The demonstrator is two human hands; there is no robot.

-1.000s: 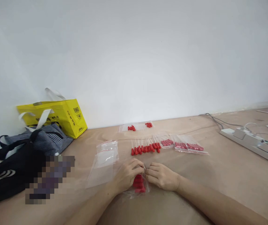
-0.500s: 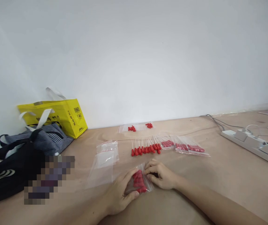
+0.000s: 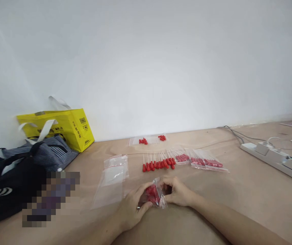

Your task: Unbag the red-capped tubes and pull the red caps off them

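A small clear zip bag (image 3: 156,194) holding red-bulbed droppers is between my hands, its film bunched and lifted. My left hand (image 3: 133,205) grips its left side, with thumb and fingers around the red bulbs. My right hand (image 3: 175,192) has its fingers curled on the bag's right edge; part of its fingertips is hidden. Just beyond lies a row of loose droppers (image 3: 158,164), red bulbs toward me and thin clear stems away. To their right are filled bags of droppers (image 3: 197,161). Flat zip bags (image 3: 114,173) lie on the left.
Near the wall, another clear bag (image 3: 151,140) carries two clusters of red bulbs. A yellow shopping bag (image 3: 81,131), a striped bag (image 3: 59,153) and a black bag (image 3: 13,187) stand left. On the right runs a white power strip (image 3: 275,158) with cables. A blurred patch covers something left.
The bag between my hands has gone from lying fairly flat to being squeezed and crumpled. My right hand has closed further on its right edge.
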